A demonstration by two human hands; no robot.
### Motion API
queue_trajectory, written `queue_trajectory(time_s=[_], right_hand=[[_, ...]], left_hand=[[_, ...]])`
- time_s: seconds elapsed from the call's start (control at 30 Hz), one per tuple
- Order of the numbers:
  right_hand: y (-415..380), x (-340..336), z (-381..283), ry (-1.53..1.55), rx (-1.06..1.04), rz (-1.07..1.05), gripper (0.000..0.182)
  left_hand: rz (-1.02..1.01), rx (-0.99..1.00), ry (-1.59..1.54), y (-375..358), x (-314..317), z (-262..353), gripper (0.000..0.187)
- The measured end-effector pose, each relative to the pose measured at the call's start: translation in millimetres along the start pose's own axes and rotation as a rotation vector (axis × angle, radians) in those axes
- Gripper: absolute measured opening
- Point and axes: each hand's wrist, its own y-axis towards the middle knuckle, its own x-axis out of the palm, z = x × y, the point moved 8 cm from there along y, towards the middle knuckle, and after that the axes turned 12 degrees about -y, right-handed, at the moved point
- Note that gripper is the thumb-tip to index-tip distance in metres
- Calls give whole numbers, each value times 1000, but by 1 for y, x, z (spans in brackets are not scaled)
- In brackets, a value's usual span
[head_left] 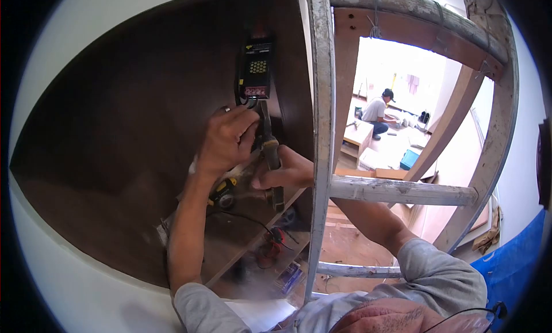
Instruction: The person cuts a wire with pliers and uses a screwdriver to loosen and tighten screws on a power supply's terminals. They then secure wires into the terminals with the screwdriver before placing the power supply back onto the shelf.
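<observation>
Upright black box (257, 71), apparently a tool (269, 144) below

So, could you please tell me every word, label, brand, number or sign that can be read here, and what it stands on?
No text can be read for certain.
Black box: markings near its top, too small to read.
Blue package: markings, too blurred to read.
</observation>
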Motion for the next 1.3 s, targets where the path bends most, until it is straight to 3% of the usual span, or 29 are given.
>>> queue_trajectory(time_s=[0.03,0.13,0.17,0.23,0.27,0.33,0.37,0.43,0.47,0.53,0.67,0.73,0.77,0.83,0.87,0.93,0.97,1.0,1.03,1.1,1.13,1.17,1.2,1.23,1.27,1.3], right_hand=[[-4,-1,-3,0,7,3,18],[-18,16,-8,734,206,-275,26],[-16,19,-4,734,207,-277,26],[-2,-7,15,-25,87,128,25],[8,-7,28,-30,82,126,25],[25,-27,11,-680,-376,399,28],[39,-34,18,-683,-378,401,28],[50,-70,4,-663,-502,770,46],[58,-80,1,-663,-506,773,46],[59,-75,-32,-1081,-746,864,66],[72,-97,-42,-809,-607,921,68],[46,-83,-52,-749,-643,962,54],[37,-76,-48,-750,-642,963,54],[39,-60,-19,-844,-384,738,49],[30,-56,-14,-846,-381,739,49],[35,-30,34,-529,117,183,52],[23,-26,29,-530,119,182,52],[6,-19,9,-266,135,140,48],[-4,-11,-1,1,150,97,45],[-10,-7,8,108,170,174,44],[-10,-10,17,217,188,252,44],[-2,-15,27,216,183,254,44],[13,-23,26,-234,48,233,51],[22,-26,6,-682,-91,204,59],[32,-40,24,-794,268,128,73],[42,-46,27,-795,264,129,73]], left_hand=[[0,-1,-7,-2,3,-3,18],[-13,98,178,-7,7,2,21],[-17,80,194,-7,6,0,18],[-18,63,218,-5,1,4,15],[4,-28,41,-3,-3,2,13],[27,-110,-136,4,-11,4,11],[-17,-173,-205,7,-12,4,12],[-61,-230,-270,12,-14,2,13],[-86,-269,-304,13,-16,-3,13],[-113,-309,-334,16,-22,-6,14],[-262,-319,-289,21,-22,0,15],[-279,-329,-287,19,-21,1,15],[-217,-333,-279,18,-27,1,13],[-154,-333,-277,15,-28,1,12],[-77,-303,-236,11,-29,0,14],[3,-274,-195,6,-25,-6,17],[-2,-143,-79,6,-21,0,16],[-3,-11,39,3,-15,6,15],[-2,-13,40,-2,-8,2,15],[-15,32,252,-7,4,2,10],[-15,36,253,-5,4,3,10],[21,-32,60,-4,-1,-2,10],[55,-101,-134,-3,-4,-7,10],[53,-99,-133,-1,-7,-4,10],[24,-171,-228,0,-9,-7,12],[-4,-245,-322,0,-10,-11,13]])
